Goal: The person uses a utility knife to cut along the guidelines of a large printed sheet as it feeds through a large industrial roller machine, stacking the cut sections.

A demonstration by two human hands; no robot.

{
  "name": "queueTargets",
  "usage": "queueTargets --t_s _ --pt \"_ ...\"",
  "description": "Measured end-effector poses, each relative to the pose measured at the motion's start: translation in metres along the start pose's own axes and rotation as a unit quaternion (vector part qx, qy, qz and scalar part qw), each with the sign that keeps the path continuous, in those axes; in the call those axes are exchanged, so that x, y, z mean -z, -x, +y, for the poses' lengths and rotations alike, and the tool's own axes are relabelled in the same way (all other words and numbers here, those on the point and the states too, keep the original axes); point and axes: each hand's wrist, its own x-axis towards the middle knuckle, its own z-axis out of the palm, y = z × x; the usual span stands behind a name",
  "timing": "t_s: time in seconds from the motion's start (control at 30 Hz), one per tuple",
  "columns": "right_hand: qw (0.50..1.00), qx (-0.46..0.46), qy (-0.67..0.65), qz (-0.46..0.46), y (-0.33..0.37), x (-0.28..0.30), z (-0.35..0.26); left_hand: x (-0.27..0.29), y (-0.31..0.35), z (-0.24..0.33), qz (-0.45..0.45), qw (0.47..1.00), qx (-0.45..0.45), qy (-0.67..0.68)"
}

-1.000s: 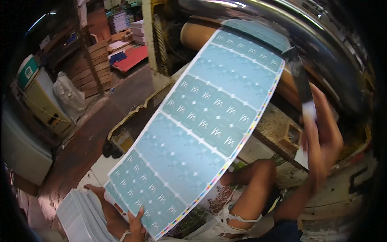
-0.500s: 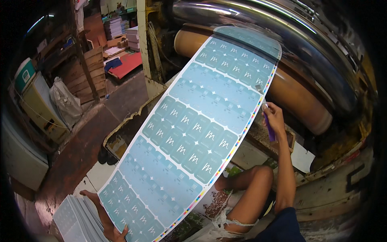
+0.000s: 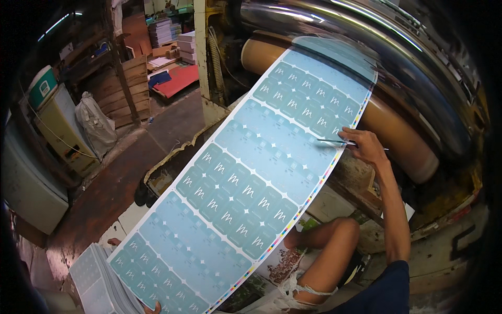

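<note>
A long printed sheet point(image 3: 251, 172), light blue and teal with rows of rounded panels, runs down from the rollers towards me. At the lower edge my left hand point(image 3: 152, 309) pinches the near end of the sheet; its thumb shows on top and the other fingers are hidden underneath. My right hand point(image 3: 367, 145) is closed on a cutter knife beside the right margin of the sheet. The knife's thin blade point(image 3: 330, 141) lies across that margin, pointing left over the printed surface. Most of its handle is hidden in my fingers.
A shiny metal roller point(image 3: 334, 26) and a brown roller point(image 3: 408, 136) stand at the far end. A stack of printed sheets point(image 3: 94, 277) is at lower left. My bent knee point(image 3: 334, 246) is below the sheet. A red board point(image 3: 178, 81) lies far back.
My right hand has turned the knife from pointing upward beside the sheet to lying across its right margin. My left hand has shifted slightly down and left with the sheet's end.
</note>
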Motion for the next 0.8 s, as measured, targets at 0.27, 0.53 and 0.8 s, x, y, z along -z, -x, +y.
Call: queueTargets --t_s 0.27,0.53,0.8 --pt "0.952 -0.068 -0.235 0.184 -0.031 -0.006 -0.005 0.067 -0.041 -0.030 0.037 0.992 -0.062 -0.104" --pt "0.923 -0.139 -0.323 0.158 -0.021 -0.002 -0.023 0.099 -0.033 0.044 0.077 0.972 -0.114 -0.192" --pt "0.957 -0.149 -0.247 0.017 -0.048 0.028 -0.068 -0.031 -0.068 0.063 0.057 0.980 -0.110 -0.156"
